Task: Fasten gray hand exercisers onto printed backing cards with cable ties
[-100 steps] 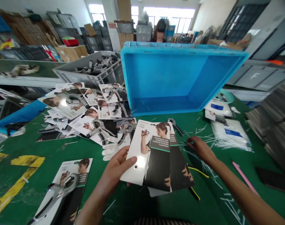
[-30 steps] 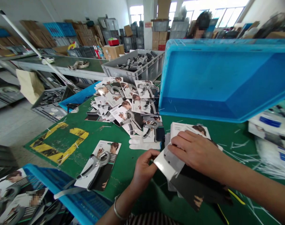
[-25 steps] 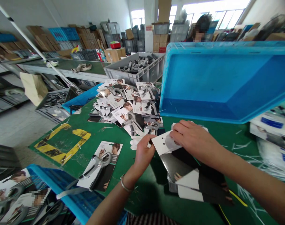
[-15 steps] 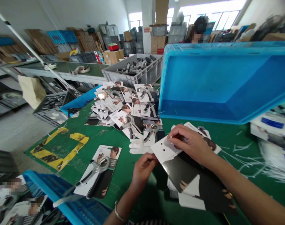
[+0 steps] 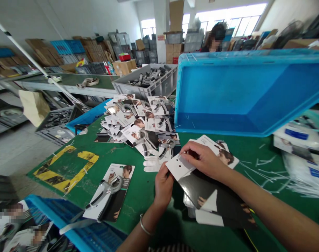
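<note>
A white-and-black printed backing card (image 5: 198,187) with small punched holes is tilted over a stack of similar cards (image 5: 209,218). My left hand (image 5: 164,185) is closed on its left corner, the fingertips partly behind the card. My right hand (image 5: 205,161) lies over the card's upper edge, thumb and finger pinching a small white cable tie end by the holes. To the left, a hand grip strengthener (image 5: 110,189) lies on its own card (image 5: 122,199). A heap of carded hand grips (image 5: 146,129) lies beyond my hands, with a white glove (image 5: 151,163) near it.
A blue crate (image 5: 214,91) stands on its side at the back right. Loose white cable ties (image 5: 269,175) and plastic bags (image 5: 303,157) lie right. A grey crate of grips (image 5: 148,80) is behind the heap. A blue bin (image 5: 70,224) stands front left. A person (image 5: 214,36) is beyond.
My left hand has risen and taken the card's left corner more closely. My right hand keeps its pinch near the holes. The view has shifted slightly.
</note>
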Available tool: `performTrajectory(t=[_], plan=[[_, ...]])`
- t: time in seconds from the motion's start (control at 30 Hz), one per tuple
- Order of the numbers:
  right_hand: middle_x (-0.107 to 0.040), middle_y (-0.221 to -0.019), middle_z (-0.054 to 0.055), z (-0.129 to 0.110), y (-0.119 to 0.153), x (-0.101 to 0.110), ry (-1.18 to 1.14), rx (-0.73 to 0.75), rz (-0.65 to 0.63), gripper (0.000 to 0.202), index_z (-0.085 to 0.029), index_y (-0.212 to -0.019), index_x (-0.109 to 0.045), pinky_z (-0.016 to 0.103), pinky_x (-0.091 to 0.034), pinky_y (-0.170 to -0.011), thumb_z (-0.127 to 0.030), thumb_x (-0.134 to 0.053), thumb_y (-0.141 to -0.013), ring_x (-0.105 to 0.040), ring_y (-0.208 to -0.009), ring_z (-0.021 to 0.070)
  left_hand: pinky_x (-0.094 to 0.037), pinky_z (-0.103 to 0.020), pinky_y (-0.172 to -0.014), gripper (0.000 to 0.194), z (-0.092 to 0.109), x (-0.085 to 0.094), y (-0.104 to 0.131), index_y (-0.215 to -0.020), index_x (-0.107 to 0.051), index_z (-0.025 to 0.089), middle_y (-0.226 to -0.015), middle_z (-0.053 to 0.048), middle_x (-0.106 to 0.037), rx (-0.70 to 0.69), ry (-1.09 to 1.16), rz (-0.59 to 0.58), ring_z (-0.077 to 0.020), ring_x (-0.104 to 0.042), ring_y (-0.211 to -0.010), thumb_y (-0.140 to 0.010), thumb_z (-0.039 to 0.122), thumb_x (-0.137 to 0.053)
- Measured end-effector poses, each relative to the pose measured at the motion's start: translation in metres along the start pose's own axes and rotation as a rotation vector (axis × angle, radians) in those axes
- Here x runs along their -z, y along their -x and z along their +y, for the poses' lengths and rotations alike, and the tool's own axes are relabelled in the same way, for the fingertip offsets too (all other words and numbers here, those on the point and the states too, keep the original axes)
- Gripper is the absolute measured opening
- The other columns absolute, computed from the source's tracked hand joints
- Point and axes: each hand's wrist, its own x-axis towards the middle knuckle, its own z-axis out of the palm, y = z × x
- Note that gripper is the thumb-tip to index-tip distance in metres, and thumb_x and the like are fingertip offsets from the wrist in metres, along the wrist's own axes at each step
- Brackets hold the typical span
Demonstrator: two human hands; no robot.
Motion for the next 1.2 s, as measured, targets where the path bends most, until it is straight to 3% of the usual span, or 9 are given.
performTrajectory(t=[0.17,0.4,0.63,0.83,0.97,1.03,1.1,1.17,1.2], plan=[[-0.061,-0.086,0.000,-0.001,0.001,-0.002,0.004,0.026,0.032,0.005,-0.019,-0.095,-0.061,0.026,-0.039,-0.065,-0.018,-0.057,-0.093,-0.054,-0.071,0.0135,-0.049,-0.033,-0.095,0.026,0.010,-0.006,0.005,-0.109,-0.072,0.020,-0.104,-0.004,-0.075,0.090,0.073,0.038,-0.0209,-0.067,-0.102,-0.084,0.020,-0.066],[-0.065,-0.096,0.006,-0.002,0.005,-0.001,0.038,0.226,-0.045,0.025,-0.017,-0.096,-0.065,0.033,-0.043,-0.086,-0.004,-0.044,-0.093,-0.058,-0.094,0.0196,-0.050,-0.034,-0.096,0.028,0.018,-0.007,0.002,-0.106,-0.070,0.018,-0.107,-0.006,-0.076,0.132,0.220,0.046,-0.0221,-0.068,-0.104,-0.078,0.019,-0.073],[-0.064,-0.102,0.008,-0.002,0.007,-0.006,0.158,0.222,-0.130,0.013,-0.018,-0.105,-0.067,0.034,-0.044,-0.087,-0.024,-0.061,-0.094,-0.058,-0.098,0.0221,-0.051,-0.031,-0.093,0.027,0.015,0.004,-0.004,-0.117,-0.060,0.021,-0.116,-0.008,-0.070,0.138,0.530,0.034,-0.0198,-0.066,-0.107,-0.090,0.025,-0.060],[-0.065,-0.093,0.005,-0.004,0.001,-0.010,0.118,0.258,-0.089,0.014,-0.019,-0.093,-0.068,0.030,-0.044,-0.080,-0.024,-0.057,-0.098,-0.060,-0.091,0.0189,-0.052,-0.026,-0.073,0.032,0.029,0.025,-0.025,-0.116,-0.063,0.020,-0.109,-0.007,-0.069,0.124,0.134,0.031,-0.0163,-0.065,-0.086,-0.091,0.039,-0.062],[-0.067,-0.094,0.003,-0.014,0.018,0.013,-0.006,0.237,0.061,0.013,-0.021,-0.098,-0.066,0.030,-0.046,-0.084,-0.027,-0.055,-0.099,-0.061,-0.092,0.0172,-0.043,-0.019,-0.055,0.040,0.046,0.030,-0.047,-0.114,-0.066,0.017,-0.100,-0.006,-0.070,0.292,-0.001,-0.297,-0.0126,-0.059,-0.071,-0.080,0.037,-0.075],[-0.068,-0.101,0.004,-0.003,0.036,0.034,0.036,0.129,0.252,0.017,-0.022,-0.107,-0.064,0.031,-0.047,-0.088,-0.029,-0.050,-0.101,-0.061,-0.096,0.0177,-0.043,-0.019,-0.056,0.038,0.057,0.028,-0.045,-0.110,-0.067,0.015,-0.093,-0.006,-0.070,0.406,0.071,-0.377,-0.0127,-0.060,-0.070,-0.080,0.036,-0.075],[-0.066,-0.113,0.008,0.028,0.056,0.055,0.209,-0.137,0.440,0.028,-0.022,-0.121,-0.059,0.034,-0.048,-0.089,-0.029,-0.037,-0.105,-0.061,-0.101,0.0192,-0.046,-0.020,-0.059,0.041,0.067,0.024,-0.032,-0.113,-0.066,0.015,-0.091,-0.005,-0.070,0.423,0.124,-0.287,-0.0129,-0.061,-0.071,-0.080,0.036,-0.075],[-0.063,-0.121,0.011,0.072,0.076,0.071,0.527,-0.539,0.380,0.037,-0.019,-0.127,-0.057,0.035,-0.048,-0.089,-0.026,-0.027,-0.105,-0.060,-0.103,0.0203,-0.044,-0.021,-0.056,0.046,0.075,0.020,-0.013,-0.120,-0.062,0.017,-0.081,0.000,-0.065,0.385,0.077,-0.202,-0.0121,-0.057,-0.065,-0.081,0.040,-0.073],[-0.064,-0.118,0.015,0.096,0.085,0.075,0.562,-0.623,0.319,0.033,-0.014,-0.122,-0.060,0.037,-0.047,-0.090,-0.026,-0.035,-0.103,-0.060,-0.104,0.0231,-0.042,-0.020,-0.054,0.048,0.076,0.017,-0.004,-0.123,-0.060,0.018,-0.073,0.003,-0.059,0.350,0.004,-0.181,-0.0113,-0.053,-0.061,-0.082,0.041,-0.072]])
